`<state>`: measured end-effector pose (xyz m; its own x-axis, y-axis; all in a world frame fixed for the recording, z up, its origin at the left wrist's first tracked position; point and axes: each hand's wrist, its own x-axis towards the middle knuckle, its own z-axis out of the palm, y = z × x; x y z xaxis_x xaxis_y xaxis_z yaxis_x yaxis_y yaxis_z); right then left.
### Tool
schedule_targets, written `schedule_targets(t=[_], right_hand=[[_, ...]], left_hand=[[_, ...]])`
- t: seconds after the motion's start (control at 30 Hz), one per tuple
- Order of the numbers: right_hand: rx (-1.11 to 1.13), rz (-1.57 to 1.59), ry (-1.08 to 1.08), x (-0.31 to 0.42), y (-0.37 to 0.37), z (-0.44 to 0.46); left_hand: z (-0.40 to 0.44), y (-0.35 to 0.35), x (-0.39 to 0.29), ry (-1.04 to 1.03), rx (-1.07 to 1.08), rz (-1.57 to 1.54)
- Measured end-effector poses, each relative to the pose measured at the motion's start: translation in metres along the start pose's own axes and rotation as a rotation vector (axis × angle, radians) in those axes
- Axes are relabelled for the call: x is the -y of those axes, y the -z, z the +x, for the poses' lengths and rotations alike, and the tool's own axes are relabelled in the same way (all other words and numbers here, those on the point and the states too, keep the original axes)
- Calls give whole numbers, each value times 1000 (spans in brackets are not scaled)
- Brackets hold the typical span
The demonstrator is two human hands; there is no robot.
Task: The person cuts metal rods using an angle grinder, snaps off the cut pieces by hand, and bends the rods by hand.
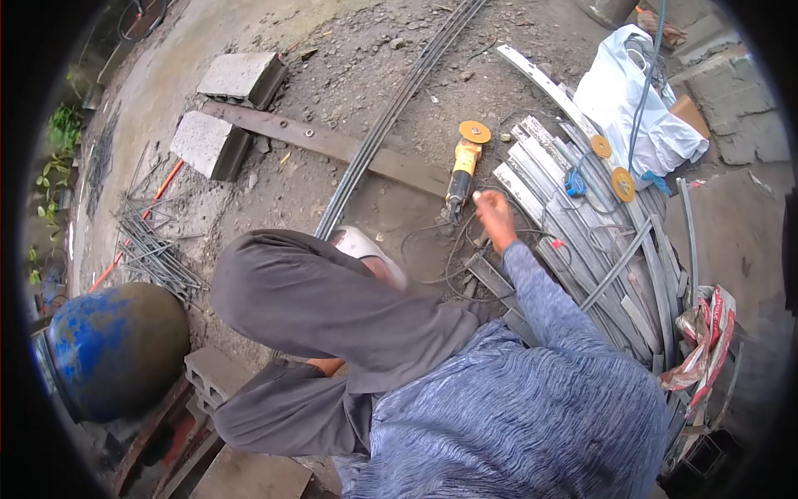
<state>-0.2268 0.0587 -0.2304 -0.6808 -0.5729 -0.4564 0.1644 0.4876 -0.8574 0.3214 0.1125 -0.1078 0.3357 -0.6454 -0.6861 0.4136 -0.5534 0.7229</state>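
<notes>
My right hand (496, 218) is held over the ground with its fingers curled closed. A small pale spot shows at the fingertips; whether it is a held object I cannot make out. Just beyond the hand lies a yellow and black angle grinder (462, 170) with an orange disc (475, 131) at its far end. Its dark cable (449, 264) loops on the ground near my wrist. To the right of the hand is a pile of grey metal strips (540, 179), with a blue tape measure (574, 183) on top. My left hand is out of view.
Two more discs, one orange (600, 146) and one larger (623, 185), lie on the strips. A white plastic bag (619, 100) sits behind. Long rods (391, 116) cross a flat metal bar (324, 143). Concrete blocks (241, 76) and a blue drum (116, 349) are at left.
</notes>
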Motion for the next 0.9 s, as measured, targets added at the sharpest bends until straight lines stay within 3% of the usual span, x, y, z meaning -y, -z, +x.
schedule_targets(t=[0.07, 0.1, 0.2, 0.23, 0.27, 0.47, 0.6, 0.7, 0.8, 0.83, 0.9], right_hand=[[-163, -146, 44, -15, -9, 50], [-103, -83, -94, -30, -15, 83], [59, -52, -234, -17, -30, 119], [105, 124, -237, -55, -41, 157], [43, 192, -286, -62, -51, 173], [-55, 62, -257, -37, -74, 171], [-18, 290, -317, -25, -72, 156], [150, 232, -158, -5, -61, 123], [336, 231, -20, 54, -50, 60], [397, 249, 29, 77, -49, 38], [502, 249, 92, 121, -48, -3]], left_hand=[[-4, 5, 2, 0, -21, -4], [-6, 8, 5, 5, -27, -7], [-11, 15, 10, 1, -57, -16], [-12, 18, 12, 5, -68, -25], [-13, 22, 16, 6, -81, -32], [-22, 45, 30, 7, -162, -63], [-33, 82, 28, -60, -240, -67], [-38, 163, -15, -332, -396, -1], [-28, 241, -105, -548, -784, 341], [-45, 207, -135, -709, -790, 304], [-85, 67, -187, -1005, -729, 248]])
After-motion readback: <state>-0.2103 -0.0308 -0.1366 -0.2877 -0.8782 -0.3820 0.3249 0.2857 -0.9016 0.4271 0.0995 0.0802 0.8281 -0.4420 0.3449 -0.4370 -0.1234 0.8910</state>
